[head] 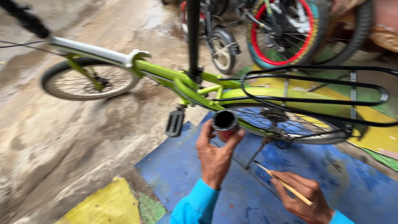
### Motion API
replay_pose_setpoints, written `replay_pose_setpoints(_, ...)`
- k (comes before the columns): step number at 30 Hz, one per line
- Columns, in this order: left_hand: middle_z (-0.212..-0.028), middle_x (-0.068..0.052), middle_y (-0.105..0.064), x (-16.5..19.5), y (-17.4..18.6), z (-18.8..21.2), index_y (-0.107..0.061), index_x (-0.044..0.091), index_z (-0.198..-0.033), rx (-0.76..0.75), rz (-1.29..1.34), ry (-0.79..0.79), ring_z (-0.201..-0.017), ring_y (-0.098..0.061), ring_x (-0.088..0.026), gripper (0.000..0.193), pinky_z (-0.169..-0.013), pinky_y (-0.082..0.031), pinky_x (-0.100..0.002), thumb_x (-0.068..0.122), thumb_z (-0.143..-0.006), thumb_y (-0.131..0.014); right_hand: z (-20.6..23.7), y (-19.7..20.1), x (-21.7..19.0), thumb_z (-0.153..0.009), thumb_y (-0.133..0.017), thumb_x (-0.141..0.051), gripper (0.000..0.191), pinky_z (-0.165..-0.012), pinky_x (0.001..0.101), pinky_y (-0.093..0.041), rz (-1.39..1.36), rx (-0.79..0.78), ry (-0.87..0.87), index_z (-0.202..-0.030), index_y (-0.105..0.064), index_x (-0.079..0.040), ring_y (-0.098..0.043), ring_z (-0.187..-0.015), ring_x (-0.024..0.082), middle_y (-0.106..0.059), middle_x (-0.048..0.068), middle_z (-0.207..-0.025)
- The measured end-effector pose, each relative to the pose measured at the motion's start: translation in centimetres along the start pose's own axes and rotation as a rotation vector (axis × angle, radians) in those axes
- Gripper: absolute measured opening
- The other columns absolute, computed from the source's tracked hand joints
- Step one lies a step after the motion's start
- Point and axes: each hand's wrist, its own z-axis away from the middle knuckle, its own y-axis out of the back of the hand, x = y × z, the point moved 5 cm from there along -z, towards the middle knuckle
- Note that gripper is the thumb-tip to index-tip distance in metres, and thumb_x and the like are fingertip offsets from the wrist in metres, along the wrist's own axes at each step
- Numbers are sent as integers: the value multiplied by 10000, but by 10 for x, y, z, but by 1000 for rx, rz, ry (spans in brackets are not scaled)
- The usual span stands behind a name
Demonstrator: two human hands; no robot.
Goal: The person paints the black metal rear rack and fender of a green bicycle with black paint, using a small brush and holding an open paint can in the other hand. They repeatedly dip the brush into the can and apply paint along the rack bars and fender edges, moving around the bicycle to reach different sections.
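Note:
My left hand point(215, 155) holds up a small round can point(225, 123) with a dark open mouth, fingers wrapped around its side. My right hand point(304, 195), lower and to the right, grips a thin pale stick point(284, 184) that points up-left toward the can. Both hands wear bright blue sleeves. Just beyond the can stands a lime-green bicycle point(166, 74) on its kickstand point(253, 155), with a black rear rack point(315, 93) over the green rear mudguard and a black pedal point(175, 122) hanging left of the can.
The bicycle's front wheel point(87, 81) rests on bare muddy ground at left. A blue painted floor patch point(290, 178) lies under my hands, with yellow and green patches point(112, 205) beside it. More bicycles and a red-rimmed wheel point(286, 31) stand behind.

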Motion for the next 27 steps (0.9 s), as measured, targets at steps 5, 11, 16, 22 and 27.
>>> replay_pose_setpoints(5, -1045, -31, -773, 0, -3, 1, -709, 75, -1158, -27, 51, 14, -1005, -707, -167, 494, -943, -500, -358, 301, -753, -879, 6, -7, 15, -757, -786, -70, 265, -682, 310, -649, 12, -22, -72, -1018, -779, -27, -809, -810, 225, -804, 128, -935)
replay_pose_setpoints(11, -1040, -39, -779, -1, -8, 1, -706, 81, -1155, -38, 30, 42, -1008, -714, -177, 505, -947, -499, -377, 312, -740, -879, 8, -8, 24, -744, -783, -53, 265, -729, 311, -640, -27, 22, -158, -1009, -783, -33, -816, -832, 202, -810, 125, -925)
replay_pose_setpoints(16, -1048, -45, -775, -4, -11, 1, -711, 75, -1159, -41, 25, 26, -1011, -712, -189, 515, -953, -500, -377, 317, -738, -880, 10, -9, 29, -757, -782, -65, 254, -734, 310, -638, -29, 43, -182, -1008, -787, -31, -817, -834, 193, -810, 129, -908)
replay_pose_setpoints(22, -1051, -35, -780, -6, -11, 1, -719, 78, -1149, -41, 19, 41, -1021, -711, -183, 507, -956, -490, -378, 318, -731, -876, 13, -13, 38, -777, -777, -96, 243, -713, 306, -654, -4, 70, -189, -1013, -791, -39, -819, -822, 194, -813, 134, -906)
replay_pose_setpoints(27, -1045, -25, -781, -5, -12, 1, -721, 85, -1138, -58, 19, 42, -1016, -712, -177, 490, -957, -494, -376, 320, -736, -873, 14, -16, 44, -756, -791, -102, 259, -688, 307, -670, -7, 53, -246, -1008, -801, -46, -822, -820, 204, -814, 146, -906)
